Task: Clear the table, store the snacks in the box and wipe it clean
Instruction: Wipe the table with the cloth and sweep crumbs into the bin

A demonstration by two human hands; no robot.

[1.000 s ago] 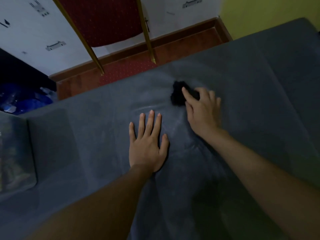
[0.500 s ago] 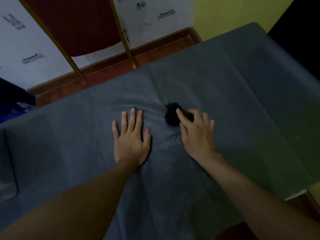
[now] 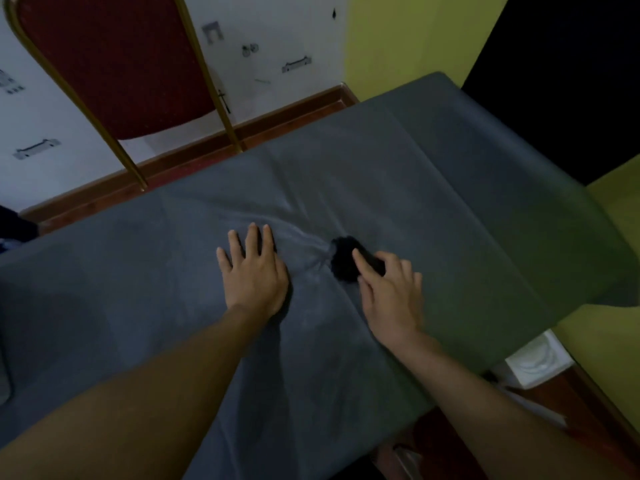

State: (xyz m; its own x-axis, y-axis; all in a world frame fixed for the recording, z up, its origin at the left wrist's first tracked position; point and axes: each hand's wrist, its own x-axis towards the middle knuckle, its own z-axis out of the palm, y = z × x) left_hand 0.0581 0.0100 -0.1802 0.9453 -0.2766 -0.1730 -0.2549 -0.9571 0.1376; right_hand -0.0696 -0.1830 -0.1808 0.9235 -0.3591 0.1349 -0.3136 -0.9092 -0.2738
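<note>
A grey cloth covers the table, wrinkled between my hands. My left hand lies flat on the cloth with straight, spread fingers, left of centre. A small bunched black rag sits on the cloth just to its right. My right hand rests on the rag from the near side, fingers bent over it and the index finger laid across it. Most of the rag's right part is hidden under those fingers. No snacks are visible, and only a dark edge shows at the far left.
A red chair with gold legs stands beyond the table's far edge, against a white wall. The table's right end drops off near a yellow wall. A white object sits on the floor below the near right corner.
The view has swung right, so the box at the left has slid out of view. My right hand has drawn the rag back toward me and nearer my left hand, which stays flat.
</note>
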